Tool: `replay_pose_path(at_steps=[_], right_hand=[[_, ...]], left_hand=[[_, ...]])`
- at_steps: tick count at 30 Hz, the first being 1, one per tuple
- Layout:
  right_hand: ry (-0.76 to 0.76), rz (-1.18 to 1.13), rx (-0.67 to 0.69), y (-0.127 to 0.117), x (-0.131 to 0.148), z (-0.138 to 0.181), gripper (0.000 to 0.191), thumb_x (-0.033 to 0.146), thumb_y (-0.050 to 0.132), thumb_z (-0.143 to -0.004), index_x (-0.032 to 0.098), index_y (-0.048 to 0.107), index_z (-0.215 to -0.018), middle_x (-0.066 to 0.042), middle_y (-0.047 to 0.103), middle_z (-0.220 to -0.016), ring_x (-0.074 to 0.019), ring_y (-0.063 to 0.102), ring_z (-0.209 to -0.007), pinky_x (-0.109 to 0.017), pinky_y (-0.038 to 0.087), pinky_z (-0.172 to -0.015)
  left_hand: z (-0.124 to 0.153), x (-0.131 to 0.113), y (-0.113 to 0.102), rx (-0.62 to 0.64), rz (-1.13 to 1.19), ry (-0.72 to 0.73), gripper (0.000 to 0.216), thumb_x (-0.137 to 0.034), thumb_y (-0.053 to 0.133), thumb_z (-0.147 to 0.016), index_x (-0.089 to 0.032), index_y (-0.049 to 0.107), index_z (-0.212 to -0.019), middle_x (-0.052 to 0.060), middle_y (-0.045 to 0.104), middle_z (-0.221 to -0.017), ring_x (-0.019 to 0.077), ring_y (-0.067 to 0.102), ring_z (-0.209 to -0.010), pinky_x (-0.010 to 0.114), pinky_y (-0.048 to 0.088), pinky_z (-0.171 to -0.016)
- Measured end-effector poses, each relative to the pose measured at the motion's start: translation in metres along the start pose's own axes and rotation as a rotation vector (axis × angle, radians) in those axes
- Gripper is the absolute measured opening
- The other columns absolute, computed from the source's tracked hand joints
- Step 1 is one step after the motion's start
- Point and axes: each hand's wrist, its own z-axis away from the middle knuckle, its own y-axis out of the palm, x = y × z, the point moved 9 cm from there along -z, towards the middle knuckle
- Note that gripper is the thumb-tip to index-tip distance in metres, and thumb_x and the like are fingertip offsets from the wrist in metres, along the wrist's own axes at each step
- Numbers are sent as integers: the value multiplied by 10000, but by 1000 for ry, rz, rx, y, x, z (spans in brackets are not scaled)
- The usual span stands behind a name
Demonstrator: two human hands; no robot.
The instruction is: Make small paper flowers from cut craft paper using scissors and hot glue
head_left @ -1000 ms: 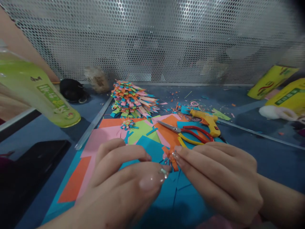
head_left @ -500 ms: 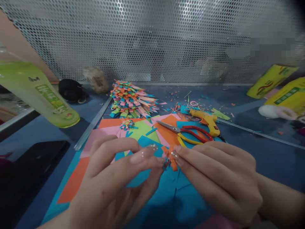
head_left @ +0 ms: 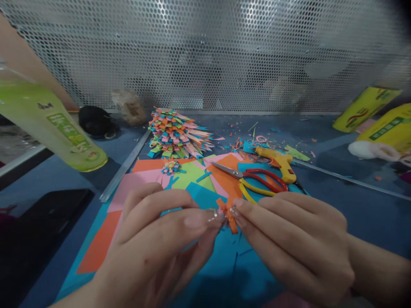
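Between my two hands is a small orange paper flower [head_left: 231, 219] with narrow petals and a bit of pink and blue at its left side. My left hand [head_left: 160, 239] pinches its left side between thumb and fingertips. From the right, my right hand [head_left: 295, 239] grips an orange petal with thumb and forefinger. Below lie sheets of blue paper [head_left: 221, 265], with orange, pink and green ones behind. A finished-looking small multicoloured paper flower [head_left: 171, 167] rests on the sheets beyond my left hand. Scissors [head_left: 237, 173] with red and yellow handles lie beyond my right hand.
A yellow glue gun [head_left: 278, 161] lies beside the scissors. Behind stands a cone of layered paper strips [head_left: 173, 134]. Clear glue sticks [head_left: 126, 167], a green drink bottle [head_left: 61, 124] and a black phone [head_left: 54, 231] are on the left. Yellow packages [head_left: 366, 109] lie at right.
My left thumb and fingertips have moved slightly right and down, closing against the flower's left side. My right hand has barely shifted and still holds the petal.
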Motion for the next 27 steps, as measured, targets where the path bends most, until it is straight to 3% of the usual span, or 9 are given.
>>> replay_pose_path(at_steps=[5,8,21,27], right_hand=[[7,35,-42,-3,0,2,121,195,505,-815,206,623,-835,-27,679,-993,-117,573,-625,-257,449,-499],[-1,25,1,-1,1,1,136,213,498,-824,198,626,-866,-39,665,-1037,-117,570,-623,-261,447,-494],[15,14,-64,-3,-2,3,156,193,478,-830,202,634,-825,-29,688,-952,-131,596,-646,-263,447,-485],[38,-13,-29,-4,-2,1,194,204,452,-845,197,646,-826,-44,680,-976,-138,601,-650,-277,463,-500]], left_hand=[[0,-4,2,47,-12,42,130,-162,611,-725,-267,576,-794,-50,593,-720,128,544,-720,311,420,-793],[-1,-7,1,34,-1,63,93,-187,587,-753,-267,565,-795,-43,577,-733,122,539,-726,310,412,-813],[-2,-11,3,44,-20,95,128,-153,605,-730,-263,557,-775,-50,583,-734,112,552,-713,300,419,-792],[1,-6,4,60,49,60,167,-134,588,-729,-276,548,-808,-67,630,-771,113,585,-736,289,428,-811]])
